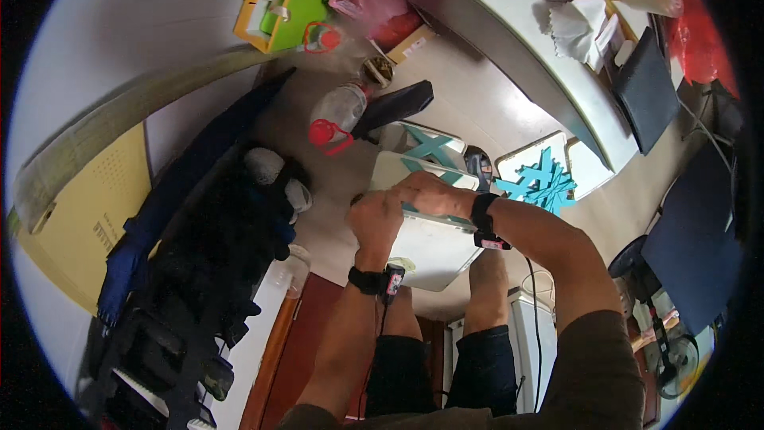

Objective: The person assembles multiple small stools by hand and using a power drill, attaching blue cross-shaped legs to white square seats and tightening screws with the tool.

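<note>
A white panel-like piece (430, 248) with rounded corners lies in front of my knees, and a teal strip crosses its far part. At its far left edge my left hand (376, 221) is closed in a fist. My right hand (430, 193) is closed too, its fingers meeting the left hand's over the panel. Whatever the fingers grip is hidden by the hands. Just beyond stands another white panel with a teal cross (430, 146). To the right, a pile of teal strips (544, 181) rests on a further white panel (509, 161).
Large clear bottles with red caps and handles (341, 111) stand ahead on the floor, near a dark flat object (398, 105). A white counter (549, 56) curves along the right. Dark shoes on a rack (215, 247) fill the left side. A cable hangs from my right wrist.
</note>
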`<move>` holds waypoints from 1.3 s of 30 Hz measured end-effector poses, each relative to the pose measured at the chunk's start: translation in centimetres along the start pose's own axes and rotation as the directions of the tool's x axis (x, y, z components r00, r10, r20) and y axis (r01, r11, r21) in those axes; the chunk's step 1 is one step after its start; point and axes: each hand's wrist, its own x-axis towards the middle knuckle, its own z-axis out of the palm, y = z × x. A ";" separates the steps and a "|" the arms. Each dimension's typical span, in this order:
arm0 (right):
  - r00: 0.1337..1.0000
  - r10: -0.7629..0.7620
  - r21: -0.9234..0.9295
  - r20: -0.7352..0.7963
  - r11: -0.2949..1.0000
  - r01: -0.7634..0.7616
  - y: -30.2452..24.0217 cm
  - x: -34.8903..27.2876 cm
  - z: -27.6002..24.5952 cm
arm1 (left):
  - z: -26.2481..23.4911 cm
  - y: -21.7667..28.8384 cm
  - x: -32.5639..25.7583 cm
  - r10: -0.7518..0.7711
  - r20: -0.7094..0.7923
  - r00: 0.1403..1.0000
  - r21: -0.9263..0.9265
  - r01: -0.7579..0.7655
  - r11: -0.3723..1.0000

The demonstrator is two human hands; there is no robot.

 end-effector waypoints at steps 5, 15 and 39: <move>0.980 0.101 0.066 0.173 0.991 -0.114 0.0 1.4 -0.3 | -0.3 -0.1 -0.4 0.124 -0.157 0.980 -0.177 -0.151 0.973; 0.979 0.165 0.104 0.122 0.978 -0.178 1.1 1.8 0.8 | -1.5 0.9 0.6 0.300 -0.174 0.938 0.059 -0.294 0.954; 0.999 -0.034 0.049 -0.005 0.998 0.035 9.4 -6.5 2.0 | 1.3 7.9 -1.1 0.596 0.372 0.712 -0.023 -0.635 0.772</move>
